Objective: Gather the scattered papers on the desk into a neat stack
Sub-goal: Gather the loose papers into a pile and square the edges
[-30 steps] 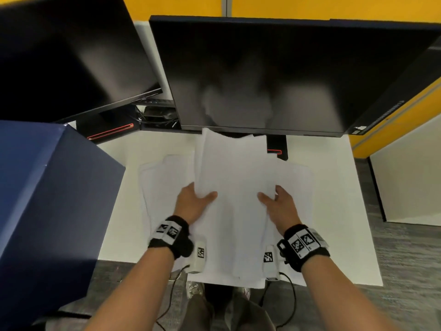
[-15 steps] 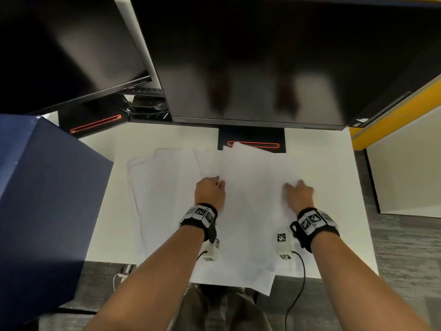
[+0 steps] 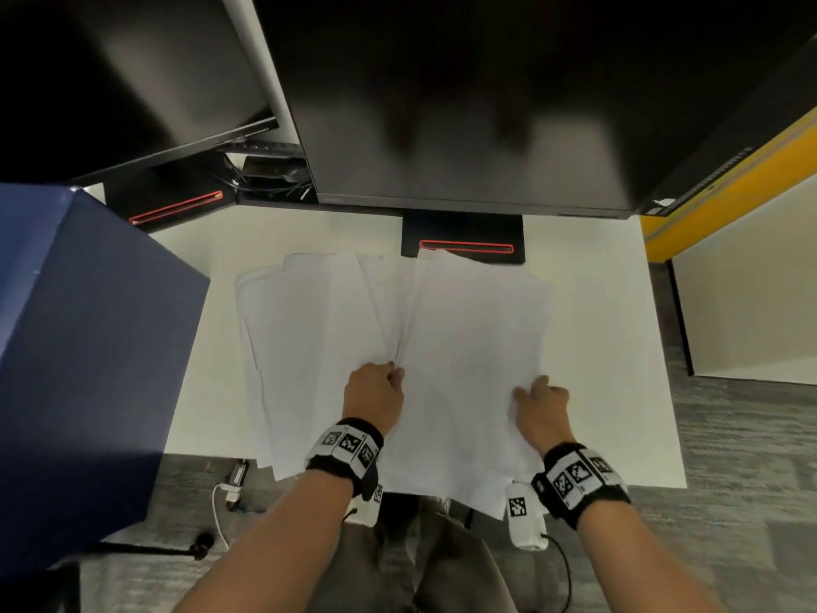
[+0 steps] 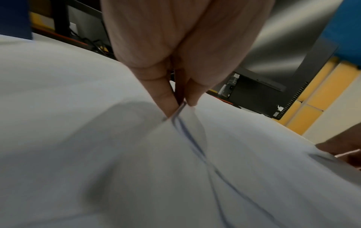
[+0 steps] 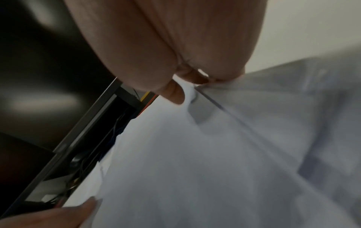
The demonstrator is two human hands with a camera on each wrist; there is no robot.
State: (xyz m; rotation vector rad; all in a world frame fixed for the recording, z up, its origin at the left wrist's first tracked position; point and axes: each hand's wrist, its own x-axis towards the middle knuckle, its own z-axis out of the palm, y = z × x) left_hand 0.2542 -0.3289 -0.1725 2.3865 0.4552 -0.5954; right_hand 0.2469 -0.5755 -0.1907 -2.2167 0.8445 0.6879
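Papers, plain white thin sheets [image 3: 468, 347], are lying in the middle of the flat white desk [image 3: 610, 356], fanned in overlapping layers that are reaching from the near edge, where some corners are hanging over, to the black monitor base with the red line [image 3: 464, 241] at the far side. A looser group of white sheets [image 3: 300, 347] is spreading out to the left, askew from the right-hand bundle. The left hand [image 3: 373, 395] is pinching the left edge of that bundle between thumb and fingertips [image 4: 168, 100], with several sheet edges showing in the pinch. The right hand [image 3: 541, 407] is gripping the bundle's right edge, thumb on top and fingers curled beneath. Both hands are well apart, one at each side.

Judging by the layout, the gathering is only partly done: the right bundle is roughly together but its edges are not squared, and the left sheets are yet to be pulled in and aligned. A large dark blue box [image 3: 79, 347] is standing at the left.
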